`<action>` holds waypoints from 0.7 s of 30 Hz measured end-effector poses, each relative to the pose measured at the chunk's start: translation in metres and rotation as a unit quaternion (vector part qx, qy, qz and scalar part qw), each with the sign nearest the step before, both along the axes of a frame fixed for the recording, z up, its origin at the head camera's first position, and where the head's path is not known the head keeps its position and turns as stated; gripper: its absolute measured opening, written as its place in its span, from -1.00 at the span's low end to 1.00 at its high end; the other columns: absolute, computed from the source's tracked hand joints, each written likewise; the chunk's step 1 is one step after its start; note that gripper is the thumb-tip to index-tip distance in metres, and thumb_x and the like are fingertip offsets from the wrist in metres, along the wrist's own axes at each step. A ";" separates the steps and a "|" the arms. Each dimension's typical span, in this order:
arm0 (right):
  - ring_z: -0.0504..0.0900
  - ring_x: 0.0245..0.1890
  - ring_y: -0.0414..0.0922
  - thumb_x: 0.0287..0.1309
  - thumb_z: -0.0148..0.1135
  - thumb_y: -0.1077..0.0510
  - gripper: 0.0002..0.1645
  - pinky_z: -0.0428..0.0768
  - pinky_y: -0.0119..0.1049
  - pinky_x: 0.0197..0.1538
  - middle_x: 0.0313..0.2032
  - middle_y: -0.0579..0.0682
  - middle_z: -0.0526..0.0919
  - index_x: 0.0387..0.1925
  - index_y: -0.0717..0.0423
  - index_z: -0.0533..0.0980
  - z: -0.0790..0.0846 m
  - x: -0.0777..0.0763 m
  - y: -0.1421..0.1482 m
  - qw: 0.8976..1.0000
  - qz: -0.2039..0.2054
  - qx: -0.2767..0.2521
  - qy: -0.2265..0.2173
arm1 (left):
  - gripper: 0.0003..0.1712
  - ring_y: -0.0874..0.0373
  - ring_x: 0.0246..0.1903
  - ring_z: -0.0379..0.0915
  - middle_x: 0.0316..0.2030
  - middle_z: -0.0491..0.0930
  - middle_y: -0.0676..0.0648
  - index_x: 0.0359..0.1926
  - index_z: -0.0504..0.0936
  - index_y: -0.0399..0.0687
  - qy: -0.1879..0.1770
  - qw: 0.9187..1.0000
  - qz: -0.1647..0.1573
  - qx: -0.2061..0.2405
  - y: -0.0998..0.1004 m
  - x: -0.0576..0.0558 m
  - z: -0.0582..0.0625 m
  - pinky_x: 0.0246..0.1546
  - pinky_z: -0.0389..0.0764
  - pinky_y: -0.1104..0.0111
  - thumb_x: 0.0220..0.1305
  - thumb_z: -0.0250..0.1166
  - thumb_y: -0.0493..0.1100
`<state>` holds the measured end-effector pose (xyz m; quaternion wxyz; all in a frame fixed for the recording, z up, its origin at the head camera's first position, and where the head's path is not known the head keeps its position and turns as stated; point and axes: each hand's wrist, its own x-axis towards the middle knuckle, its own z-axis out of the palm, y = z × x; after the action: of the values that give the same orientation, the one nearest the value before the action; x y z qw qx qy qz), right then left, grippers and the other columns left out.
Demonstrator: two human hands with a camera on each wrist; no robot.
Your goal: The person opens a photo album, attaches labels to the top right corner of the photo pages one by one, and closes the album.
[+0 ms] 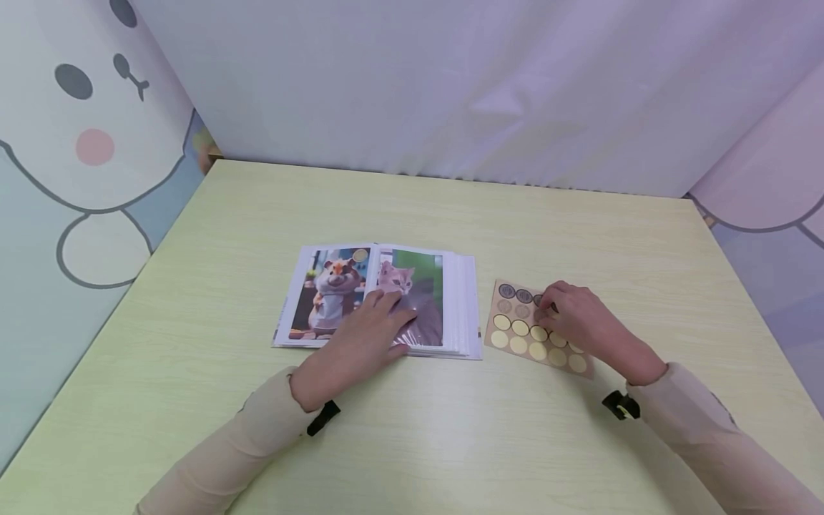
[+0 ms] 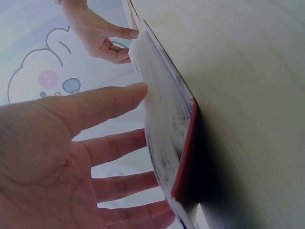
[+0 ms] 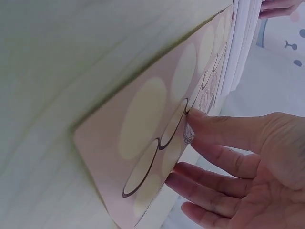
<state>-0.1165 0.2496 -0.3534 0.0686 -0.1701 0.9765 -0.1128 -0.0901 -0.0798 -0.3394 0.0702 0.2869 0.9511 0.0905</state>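
Observation:
A photo album (image 1: 478, 307) lies open on the table, with a hamster picture (image 1: 335, 286) on its left page and a cat picture (image 1: 421, 286) on its right. Across the lower middle of these pages rests my left hand (image 1: 360, 343), fingers spread and fairly straight. In the left wrist view, its fingers lie over the edge of the thick page stack (image 2: 159, 90). To the right of the album is a brown sticker sheet (image 1: 496, 315) with rows of round stickers. Over its upper part, my right hand (image 1: 582, 318) pinches a patterned round sticker (image 3: 189, 133) between thumb and forefinger.
One round gold sticker (image 1: 360, 255) sits at the top right corner of the hamster picture. The pale wooden table (image 1: 412, 429) meets a white curtain (image 1: 450, 86) at its back edge. Cartoon-printed panels (image 1: 96, 214) stand on both sides.

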 end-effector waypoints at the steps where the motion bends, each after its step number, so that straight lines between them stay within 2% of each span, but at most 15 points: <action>1: 0.56 -0.30 0.07 0.03 0.28 0.23 -0.87 0.51 0.01 -0.14 -0.19 0.17 0.58 -0.37 0.24 0.57 0.000 0.000 0.000 1.000 0.001 0.001 0.000 | -0.43 -0.17 0.25 0.19 0.25 0.32 -0.19 0.19 0.46 0.00 -0.001 1.000 0.000 -0.002 0.000 0.000 0.000 0.12 0.43 -0.02 0.18 0.28 0.04; 10: 0.49 -0.37 -0.05 0.16 0.19 0.21 -0.87 0.50 -0.14 -0.25 -0.21 0.17 0.58 -0.37 0.25 0.54 0.005 -0.001 0.000 1.000 -0.004 -0.004 -0.031 | -0.42 -0.16 0.26 0.19 0.26 0.31 -0.18 0.21 0.44 0.01 -0.002 1.000 0.000 -0.003 0.000 0.000 0.001 0.12 0.44 -0.01 0.18 0.27 0.05; 16: 0.41 -0.45 -0.14 0.21 0.12 0.23 -0.87 0.42 -0.29 -0.36 -0.33 0.09 0.54 -0.34 0.27 0.47 0.009 -0.002 0.003 0.998 0.019 -0.005 -0.053 | -0.43 -0.17 0.24 0.20 0.24 0.33 -0.19 0.19 0.46 -0.01 0.003 1.000 -0.003 0.000 0.000 0.000 0.001 0.12 0.43 -0.01 0.17 0.28 0.04; 21: 0.36 -0.47 -0.18 0.23 0.04 0.29 -0.92 0.37 -0.36 -0.40 -0.40 0.00 0.47 -0.38 0.24 0.41 0.013 -0.002 0.008 0.995 0.066 -0.018 -0.068 | -0.43 -0.18 0.23 0.21 0.23 0.33 -0.20 0.19 0.47 -0.02 0.005 1.000 -0.005 0.001 -0.001 0.001 0.002 0.12 0.44 -0.01 0.17 0.28 0.05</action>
<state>-0.1190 0.2580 -0.3400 0.1395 -0.2272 0.9541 -0.1366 -0.0892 -0.0804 -0.3379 0.0653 0.2918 0.9501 0.0891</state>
